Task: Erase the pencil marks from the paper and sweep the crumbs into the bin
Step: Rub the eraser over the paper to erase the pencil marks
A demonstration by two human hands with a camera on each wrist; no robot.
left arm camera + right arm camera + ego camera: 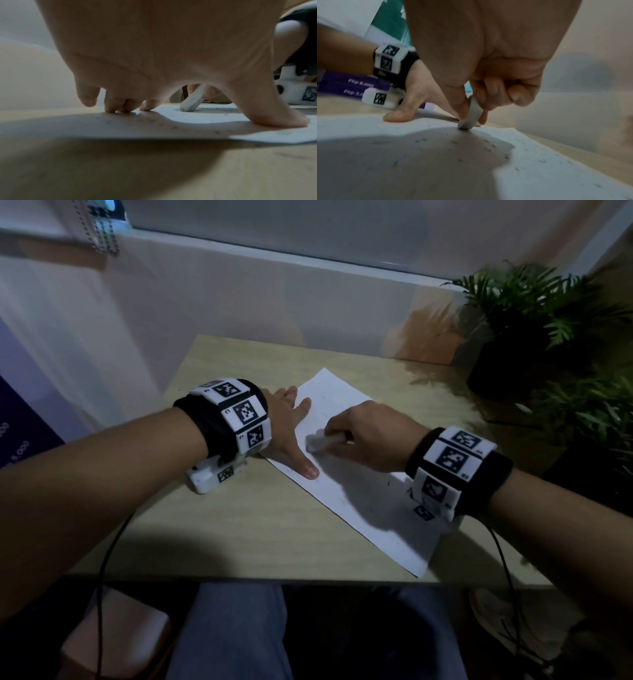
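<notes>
A white sheet of paper [356, 494] lies slanted on the light wooden desk [219, 522]. My left hand [291, 433] lies flat with spread fingers, pressing the paper's left edge. My right hand [363, 436] pinches a white eraser [317, 444] between thumb and fingers, its tip down on the paper. The eraser [471, 115] stands steeply on the sheet [539, 175] in the right wrist view, and the eraser [193, 102] shows beyond my left palm in the left wrist view. Dark eraser crumbs [457, 159] lie scattered over the paper. No bin is in view.
Potted green plants [541, 330] stand at the desk's back right corner. A wall and window sill run behind the desk. Cables hang from both wrist bands over the desk's front edge. My legs are below the desk.
</notes>
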